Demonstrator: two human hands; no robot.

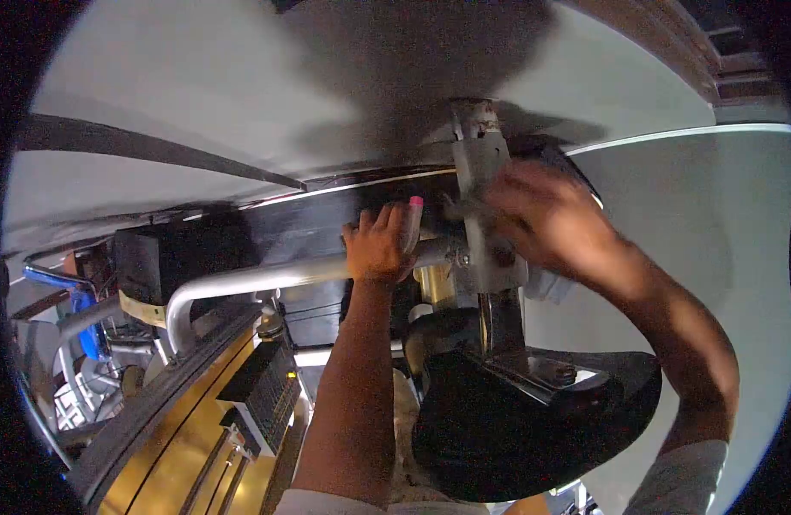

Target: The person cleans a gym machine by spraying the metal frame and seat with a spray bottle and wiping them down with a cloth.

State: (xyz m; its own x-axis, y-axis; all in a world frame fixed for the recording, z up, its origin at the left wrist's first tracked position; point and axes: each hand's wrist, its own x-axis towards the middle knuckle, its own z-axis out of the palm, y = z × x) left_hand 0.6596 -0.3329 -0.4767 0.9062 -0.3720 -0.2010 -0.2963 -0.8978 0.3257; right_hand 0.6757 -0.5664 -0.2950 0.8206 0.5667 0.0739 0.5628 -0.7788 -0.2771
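Observation:
My left hand (377, 247) is closed at the silver tube (275, 273), its fingers bent over. Along its thumb side stands a pale, slender bottle-like thing (410, 230) with a pink end, apparently in its grasp. To the right, my right hand (546, 210) is at the upright grey metal post (483, 172), its fingers smeared by motion. Whether those fingers hold anything is hidden by the blur. The post has rusty, worn patches near its top. Below my right hand, a black padded seat (533, 429) is fixed to a shiny metal bracket (533, 373).
A black box-shaped part (177, 262) sits at the left behind the tube. Nearer me are a dark weight stack (262, 395) and a gold-coloured panel (177, 433). Other metal frames with a blue part (88, 322) stand at the far left. A pale wall (687, 249) rises at the right.

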